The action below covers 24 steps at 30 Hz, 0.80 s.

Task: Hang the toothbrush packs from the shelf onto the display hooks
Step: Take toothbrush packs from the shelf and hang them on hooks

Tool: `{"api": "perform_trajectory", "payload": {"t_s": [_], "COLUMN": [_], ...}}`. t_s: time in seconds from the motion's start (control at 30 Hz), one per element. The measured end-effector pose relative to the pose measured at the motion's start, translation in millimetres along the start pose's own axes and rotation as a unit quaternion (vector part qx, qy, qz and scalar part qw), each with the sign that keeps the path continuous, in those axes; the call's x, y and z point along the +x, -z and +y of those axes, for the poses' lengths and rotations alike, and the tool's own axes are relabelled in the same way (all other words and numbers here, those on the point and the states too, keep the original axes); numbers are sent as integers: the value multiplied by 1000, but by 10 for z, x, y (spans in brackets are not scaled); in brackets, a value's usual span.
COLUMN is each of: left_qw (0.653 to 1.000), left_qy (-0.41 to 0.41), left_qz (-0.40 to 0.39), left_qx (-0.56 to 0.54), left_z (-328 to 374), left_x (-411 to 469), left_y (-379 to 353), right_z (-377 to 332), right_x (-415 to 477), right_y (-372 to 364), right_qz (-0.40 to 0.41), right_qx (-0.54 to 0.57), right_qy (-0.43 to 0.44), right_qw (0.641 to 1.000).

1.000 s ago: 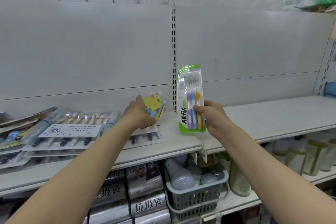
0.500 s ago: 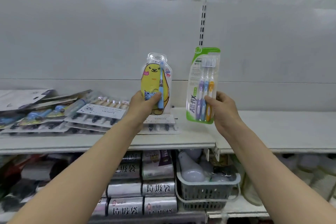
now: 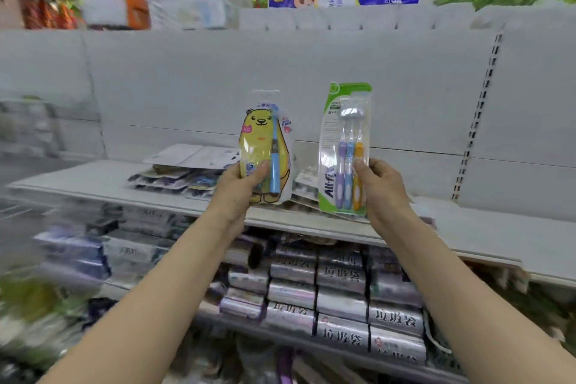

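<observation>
1. Change: 1 s ago the L hand was down on the pile of packs on the shelf. Now it's up, w/ the bear pack lifted clear of the pile.
2. The R hand had the 3-brush pack upright a second ago and has kept it so, only carried higher. Both packs now sit side by side in front of the back panel, apart, not touching.
3. The view has swung left since then: the slotted upright was right behind the 3-brush pack and is now well off to its right. L side of the frame is motion-blurred.
4. Grip: L grip is wrapped round the bear pack's lower half, thumb across the front. R grip pinches the 3-brush pack's lower R edge, thumb on the front.
5. Meaning: pick-up looks done for these two, and hanging isn't started. No display hooks show in frame, so prob. the person is turning to find them.
6. Edges: both packs' top tabs stand free above the hands, good for threading. Can't tell the hang holes' shape.
7. Room: bare panel behind and above both packs. The shelf's front lip sits just under the hands, and the pile is near, behind the L hand. The stacked rolls are on the lower shelf, well below.
</observation>
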<state>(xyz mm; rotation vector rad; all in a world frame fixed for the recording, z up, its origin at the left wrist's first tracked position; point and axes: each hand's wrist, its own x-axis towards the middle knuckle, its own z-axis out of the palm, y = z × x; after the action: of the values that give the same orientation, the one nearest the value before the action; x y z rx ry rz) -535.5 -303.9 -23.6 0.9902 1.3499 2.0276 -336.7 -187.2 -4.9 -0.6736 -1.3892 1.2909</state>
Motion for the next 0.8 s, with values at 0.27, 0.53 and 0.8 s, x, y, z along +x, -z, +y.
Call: {"api": "perform_trajectory", "payload": {"t_s": [0.27,0.53,0.8], "left_qw": [996,990,981], "left_qy": [-25,-34,-72], "left_qz": [88,140,183], "left_qx": [10,0,4], "left_z": [571,986,1170], "left_x": [-392,-614,-338], "left_y": [2385,4173,5697], "right_z": [237,458,756], "right_x": [-827,-1483,-1653], "right_y": [-2405,-4284,-5977], "right_qz": [-70,-153,-220], "right_qx": [34,42,56], "right_qy": [18,8,9], "right_qw": [997,987,974]}}
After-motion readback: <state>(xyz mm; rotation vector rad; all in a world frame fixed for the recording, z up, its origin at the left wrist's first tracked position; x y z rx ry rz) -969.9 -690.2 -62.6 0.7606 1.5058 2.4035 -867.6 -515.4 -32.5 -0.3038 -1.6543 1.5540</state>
